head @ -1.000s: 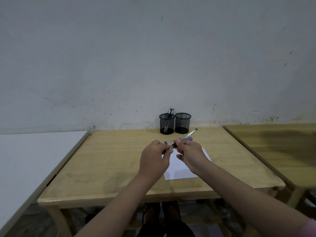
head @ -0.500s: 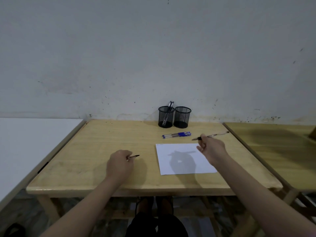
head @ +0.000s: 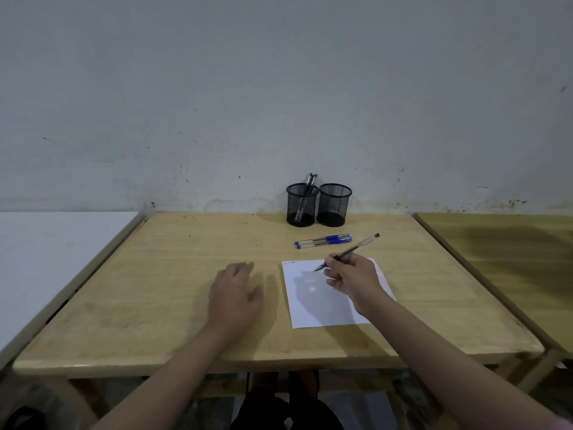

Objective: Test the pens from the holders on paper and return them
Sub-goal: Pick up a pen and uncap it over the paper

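My right hand (head: 350,279) grips an uncapped black pen (head: 356,246), whose tip sits at the upper part of the white paper (head: 313,308). Faint marks show in the sheet's top left corner. My left hand (head: 235,293) lies on the table (head: 155,290) left of the paper with its fingers relaxed, and the pen's cap is not visible. Two blue pens (head: 324,241) lie side by side behind the paper. At the back, the left mesh holder (head: 302,209) holds two dark pens and the right mesh holder (head: 335,207) looks empty.
A white surface (head: 55,246) adjoins the table on the left. Another wooden table (head: 508,259) stands to the right. The grey wall (head: 279,103) rises right behind the holders.
My hands pulled apart, the left one taking the cap off the pen. The right hand then brought the pen's tip to the paper. The left hand has opened on the table.
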### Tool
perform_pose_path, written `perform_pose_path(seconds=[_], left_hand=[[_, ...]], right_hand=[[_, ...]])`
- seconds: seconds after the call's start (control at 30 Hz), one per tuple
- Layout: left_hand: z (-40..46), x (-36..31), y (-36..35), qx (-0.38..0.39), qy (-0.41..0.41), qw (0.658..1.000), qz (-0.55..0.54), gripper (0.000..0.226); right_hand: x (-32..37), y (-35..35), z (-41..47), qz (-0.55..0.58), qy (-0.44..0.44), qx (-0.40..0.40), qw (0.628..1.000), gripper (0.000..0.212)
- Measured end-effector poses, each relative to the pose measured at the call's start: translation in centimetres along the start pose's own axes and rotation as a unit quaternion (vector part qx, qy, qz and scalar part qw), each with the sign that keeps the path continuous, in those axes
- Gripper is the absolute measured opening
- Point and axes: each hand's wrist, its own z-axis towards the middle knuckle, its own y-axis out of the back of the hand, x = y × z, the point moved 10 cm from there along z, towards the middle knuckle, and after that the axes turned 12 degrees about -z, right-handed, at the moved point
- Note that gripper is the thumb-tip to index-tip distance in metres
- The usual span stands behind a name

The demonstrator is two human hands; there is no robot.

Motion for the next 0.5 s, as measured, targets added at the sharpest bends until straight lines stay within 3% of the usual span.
perform_pose_path(seconds=[0.27,0.5], left_hand=[[1.1,-3.0,-7.4,0.146,-0.054,0.988,0.023,0.06],[1.4,-2.1,-8.1,0.144,-0.046,0.987,0.046,0.061]], right_hand=[[1.5,-3.0,3.7,-0.055,0.065,0.003,0.996,0.007],[2.3,-4.5,6.3,-0.07,0.102,-0.012,0.992,0.027]])
